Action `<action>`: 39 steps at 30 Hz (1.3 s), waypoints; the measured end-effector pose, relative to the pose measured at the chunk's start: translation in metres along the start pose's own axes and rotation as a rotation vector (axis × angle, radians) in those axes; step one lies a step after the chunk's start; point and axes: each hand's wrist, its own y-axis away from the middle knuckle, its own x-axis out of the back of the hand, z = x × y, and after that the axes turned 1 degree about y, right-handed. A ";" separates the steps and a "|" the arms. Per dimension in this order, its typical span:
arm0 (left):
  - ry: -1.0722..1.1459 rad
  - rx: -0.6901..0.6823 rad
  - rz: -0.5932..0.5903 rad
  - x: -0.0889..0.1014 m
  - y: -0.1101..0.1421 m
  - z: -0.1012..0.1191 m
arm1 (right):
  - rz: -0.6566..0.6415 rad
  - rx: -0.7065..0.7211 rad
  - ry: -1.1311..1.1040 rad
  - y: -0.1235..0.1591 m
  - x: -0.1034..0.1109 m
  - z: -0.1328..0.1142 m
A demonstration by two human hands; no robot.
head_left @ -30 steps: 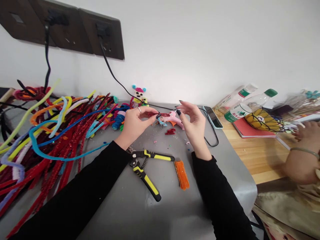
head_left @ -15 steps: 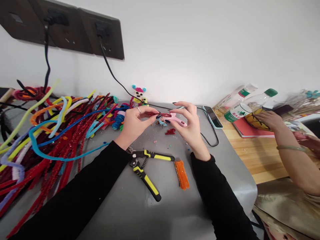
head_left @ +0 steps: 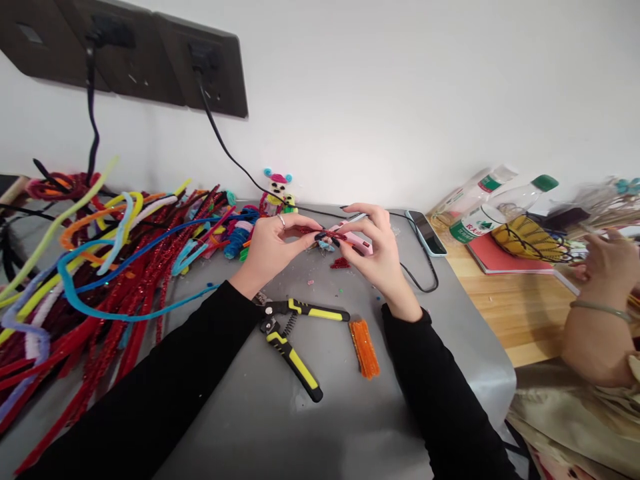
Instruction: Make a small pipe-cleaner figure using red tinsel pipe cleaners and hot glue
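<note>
Between my two hands stretches a red glittery pipe cleaner piece (head_left: 336, 235), partly covered by the fingertips. My left hand (head_left: 277, 248) pinches its left part, thumb against forefinger. On the right part, the thumb and forefinger of my right hand (head_left: 373, 250) are closed too. Just behind lie a pink tool (head_left: 361, 244), its kind hidden by the fingers, and a small light-blue scrap. Short red pipe cleaner pieces (head_left: 340, 263) rest on the grey table below. Nearer me are yellow-and-black pliers (head_left: 295, 340) with handles spread, and a bundle of short orange pipe cleaners (head_left: 365, 349).
Long colourful pipe cleaners (head_left: 110, 267) heap up on the left. A small pipe cleaner figure (head_left: 277, 190) stands by the wall. At right are a phone (head_left: 425, 233), a black cable, plastic bottles (head_left: 477, 223), a red notebook (head_left: 505, 259) and another person's hand (head_left: 610, 263).
My right hand has moved slightly left, and its fingertips now pinch the red piece close to my left hand's. The other person's hand has moved right, off the yellow netted object.
</note>
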 end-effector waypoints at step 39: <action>0.024 0.042 0.278 0.025 -0.014 -0.007 | -0.623 0.009 0.724 0.040 -0.010 -0.134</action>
